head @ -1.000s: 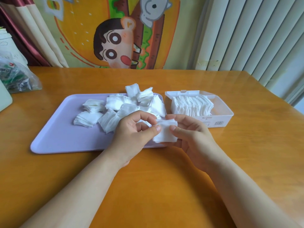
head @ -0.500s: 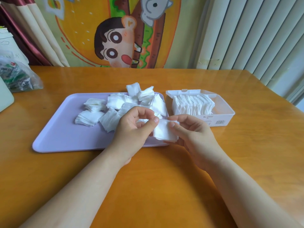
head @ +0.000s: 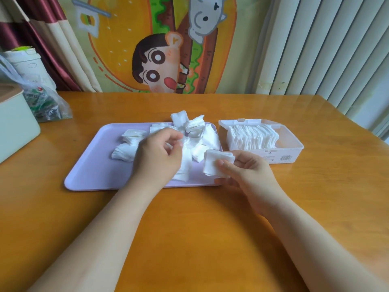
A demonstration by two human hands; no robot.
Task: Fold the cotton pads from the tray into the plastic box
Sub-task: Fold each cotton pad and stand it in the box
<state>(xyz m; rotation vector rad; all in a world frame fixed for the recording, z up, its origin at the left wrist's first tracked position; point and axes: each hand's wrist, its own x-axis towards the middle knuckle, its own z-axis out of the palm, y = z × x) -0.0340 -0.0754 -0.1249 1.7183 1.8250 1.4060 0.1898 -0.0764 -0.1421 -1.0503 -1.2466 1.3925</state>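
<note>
Left hand point(head: 157, 157) and right hand point(head: 246, 173) both pinch.

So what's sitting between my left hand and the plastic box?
Head view: loose cotton pads piled on the purple tray fill the stretch from the left hand to its right rim; the plastic box stands just beyond.

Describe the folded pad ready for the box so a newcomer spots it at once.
On the wooden table sits a lilac tray with a clear plastic box to its right. Over the tray's near right corner, the right hand pinches one cotton pad. Unlike the loose pads heaped on the tray, it is folded and lifted.
</note>
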